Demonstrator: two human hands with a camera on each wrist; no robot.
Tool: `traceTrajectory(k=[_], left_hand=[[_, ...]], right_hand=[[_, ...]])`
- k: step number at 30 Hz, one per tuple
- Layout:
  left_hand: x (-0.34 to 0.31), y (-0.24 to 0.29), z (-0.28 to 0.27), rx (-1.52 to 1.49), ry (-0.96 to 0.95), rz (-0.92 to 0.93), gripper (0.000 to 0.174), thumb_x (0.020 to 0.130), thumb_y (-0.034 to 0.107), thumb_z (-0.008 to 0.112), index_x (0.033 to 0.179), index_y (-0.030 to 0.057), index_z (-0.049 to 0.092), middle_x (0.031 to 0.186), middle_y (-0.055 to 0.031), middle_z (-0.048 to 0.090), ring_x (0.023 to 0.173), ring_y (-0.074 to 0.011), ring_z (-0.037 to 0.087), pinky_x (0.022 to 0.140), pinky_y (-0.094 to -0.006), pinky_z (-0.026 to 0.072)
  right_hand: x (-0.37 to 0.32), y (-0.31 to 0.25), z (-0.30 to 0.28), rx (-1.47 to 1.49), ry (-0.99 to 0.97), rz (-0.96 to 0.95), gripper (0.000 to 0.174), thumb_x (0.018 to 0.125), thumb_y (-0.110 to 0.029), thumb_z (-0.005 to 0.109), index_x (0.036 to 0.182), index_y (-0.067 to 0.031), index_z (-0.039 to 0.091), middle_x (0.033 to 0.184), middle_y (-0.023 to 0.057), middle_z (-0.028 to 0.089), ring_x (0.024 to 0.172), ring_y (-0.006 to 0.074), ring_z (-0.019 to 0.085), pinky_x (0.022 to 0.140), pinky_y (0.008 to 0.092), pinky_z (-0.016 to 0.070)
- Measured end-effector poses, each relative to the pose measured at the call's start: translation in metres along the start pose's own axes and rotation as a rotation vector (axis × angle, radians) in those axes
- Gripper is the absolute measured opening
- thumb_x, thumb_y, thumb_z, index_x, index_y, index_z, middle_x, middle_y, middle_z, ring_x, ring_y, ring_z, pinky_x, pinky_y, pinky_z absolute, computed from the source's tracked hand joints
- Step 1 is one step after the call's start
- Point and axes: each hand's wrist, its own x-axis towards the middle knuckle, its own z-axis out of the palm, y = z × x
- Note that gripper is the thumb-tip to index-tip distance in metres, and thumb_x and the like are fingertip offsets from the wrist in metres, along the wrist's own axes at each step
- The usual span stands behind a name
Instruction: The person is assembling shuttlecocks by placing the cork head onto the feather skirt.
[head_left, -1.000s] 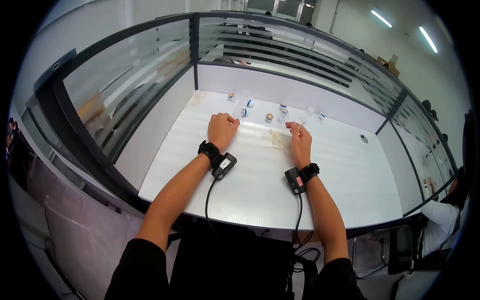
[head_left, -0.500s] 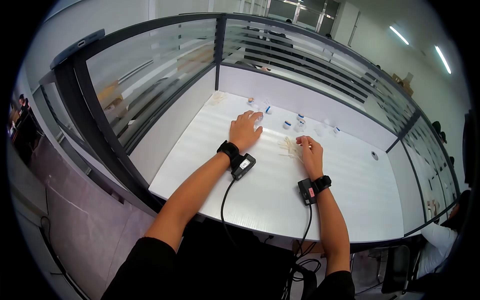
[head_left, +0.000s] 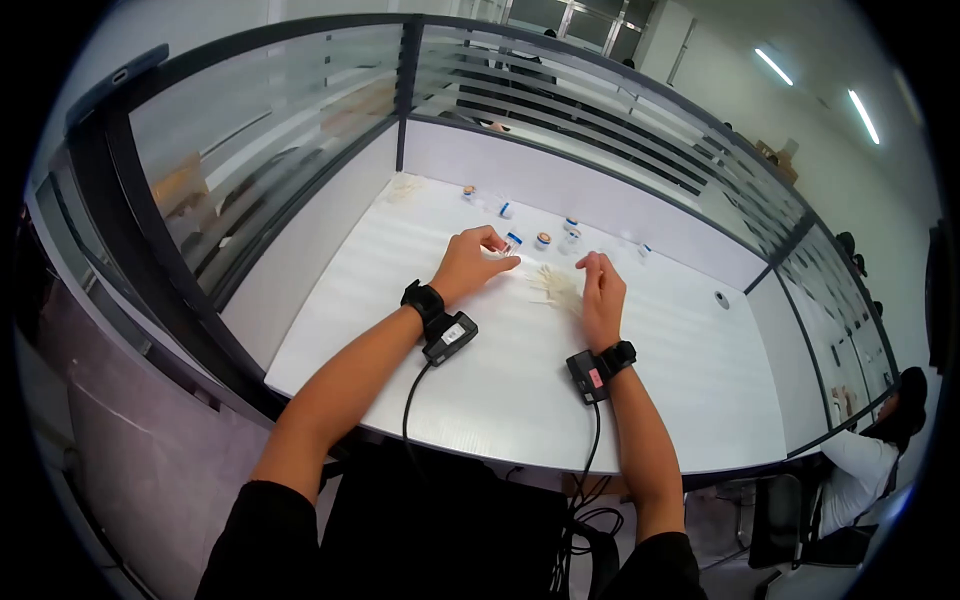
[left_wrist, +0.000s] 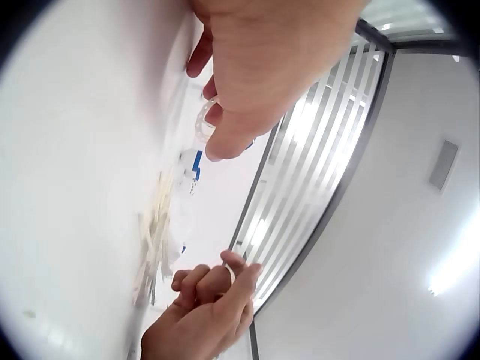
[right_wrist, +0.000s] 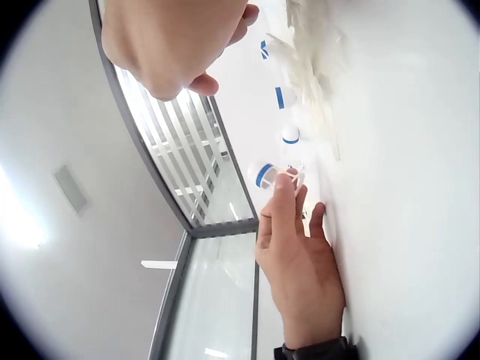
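A small clear plastic jar [head_left: 512, 243] with a blue band is pinched between the thumb and fingers of my left hand [head_left: 468, 266]. In the right wrist view the held jar [right_wrist: 265, 175] tilts, its white rounded end turned away from the fingers. My right hand [head_left: 603, 300] hovers over the right side of a loose pile of thin pale sticks [head_left: 548, 284]. Its fingers [left_wrist: 214, 281] are loosely bent, with nothing between them. Just beyond the hands stand more small jars, among them one with a brownish top [head_left: 543, 240] and one with a blue band [head_left: 572, 238].
Further small jars lie toward the back panel, one at the left [head_left: 469, 192] and one at the right [head_left: 644, 250]. More pale sticks [head_left: 405, 188] are in the far left corner. Partition walls [head_left: 590, 180] enclose the white desk [head_left: 690, 400]. Another person [head_left: 860, 470] sits at the right.
My left hand reached forward to the jars, took hold of one and brought it back toward me. The right hand stayed by the sticks. The head view swung right and back.
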Motion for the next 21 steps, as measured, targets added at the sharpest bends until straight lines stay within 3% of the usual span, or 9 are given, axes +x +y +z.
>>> traceTrajectory(k=[5,8,9,12,13,16,18,19,21], left_hand=[[-0.007,0.017,0.015,-0.116,-0.098,-0.023,0.036,0.09,0.033,0.078,0.099,-0.0017,0.075,0.095,-0.0094,0.075,0.086,-0.0133,0.068,0.078,-0.0294,0.0543],[-0.007,0.028,0.019,-0.266,-0.229,-0.28,0.046,0.096,0.043,0.07,0.101,-0.0021,0.077,0.097,-0.0089,0.076,0.088,-0.0125,0.067,0.079,-0.0283,0.0535],[-0.005,0.022,0.022,-0.354,-0.215,-0.256,0.05,0.099,0.047,0.064,0.103,-0.0013,0.078,0.098,-0.0076,0.076,0.088,-0.0111,0.066,0.08,-0.0275,0.0525],[-0.007,0.019,0.022,-0.359,-0.138,-0.188,0.048,0.096,0.045,0.068,0.101,-0.0016,0.078,0.084,-0.0064,0.075,0.075,-0.0084,0.063,0.071,-0.0254,0.0519],[-0.007,0.019,0.02,-0.39,-0.15,-0.174,0.044,0.096,0.043,0.069,0.1,-0.0005,0.079,0.086,-0.0058,0.075,0.076,-0.0083,0.063,0.071,-0.0258,0.0519],[-0.007,0.022,0.017,-0.383,-0.179,-0.223,0.038,0.097,0.036,0.07,0.107,-0.0006,0.075,0.098,-0.0066,0.075,0.088,-0.0099,0.066,0.079,-0.0262,0.0533],[-0.008,0.023,0.018,-0.448,-0.128,-0.269,0.035,0.094,0.031,0.075,0.11,0.0002,0.068,0.098,-0.0073,0.074,0.088,-0.0099,0.067,0.077,-0.0252,0.0536],[-0.007,0.024,0.018,-0.434,-0.122,-0.303,0.042,0.092,0.029,0.078,0.116,0.0005,0.06,0.102,-0.0085,0.073,0.089,-0.0112,0.068,0.078,-0.0261,0.0545],[-0.008,0.024,0.019,-0.479,-0.095,-0.3,0.044,0.092,0.029,0.078,0.12,0.0009,0.057,0.105,-0.0084,0.071,0.091,-0.0122,0.068,0.079,-0.0267,0.055]], right_hand=[[-0.002,-0.015,0.0,-0.017,-0.165,0.042,0.022,0.103,-0.022,0.052,0.109,-0.0016,0.057,0.062,0.0028,0.041,0.057,0.0118,0.037,0.053,0.0336,0.0304],[-0.001,-0.005,0.003,0.066,-0.217,0.026,0.021,0.1,-0.015,0.047,0.107,-0.0014,0.06,0.069,0.0005,0.038,0.066,0.0102,0.036,0.061,0.0303,0.0329],[0.0,0.001,0.002,0.105,-0.297,0.034,0.024,0.096,-0.012,0.043,0.105,-0.0006,0.062,0.072,0.0012,0.041,0.069,0.0112,0.039,0.064,0.0292,0.0359],[-0.002,0.008,0.007,0.004,-0.278,-0.061,0.024,0.097,-0.011,0.044,0.101,-0.0003,0.065,0.072,0.0012,0.043,0.068,0.0105,0.04,0.064,0.0282,0.0364],[-0.002,0.009,0.007,-0.043,-0.272,-0.047,0.021,0.097,-0.007,0.046,0.1,0.0002,0.066,0.079,0.013,0.062,0.067,0.0182,0.053,0.064,0.0336,0.0431],[-0.002,0.014,0.01,-0.051,-0.247,-0.029,0.019,0.098,-0.006,0.051,0.104,0.0006,0.067,0.081,0.0135,0.065,0.067,0.0175,0.055,0.064,0.0324,0.0446],[-0.003,0.012,0.013,0.005,-0.23,-0.023,0.019,0.099,-0.007,0.052,0.108,-0.0009,0.068,0.071,-0.0027,0.048,0.063,0.005,0.037,0.056,0.0255,0.0312],[-0.004,0.011,0.011,-0.004,-0.249,-0.031,0.022,0.1,-0.01,0.05,0.109,-0.0011,0.069,0.072,-0.0005,0.051,0.065,0.0071,0.041,0.058,0.0264,0.0349],[-0.003,0.014,0.011,0.001,-0.247,-0.061,0.025,0.101,-0.012,0.049,0.11,-0.0013,0.07,0.073,0.0013,0.052,0.066,0.0092,0.045,0.061,0.0271,0.0377]])
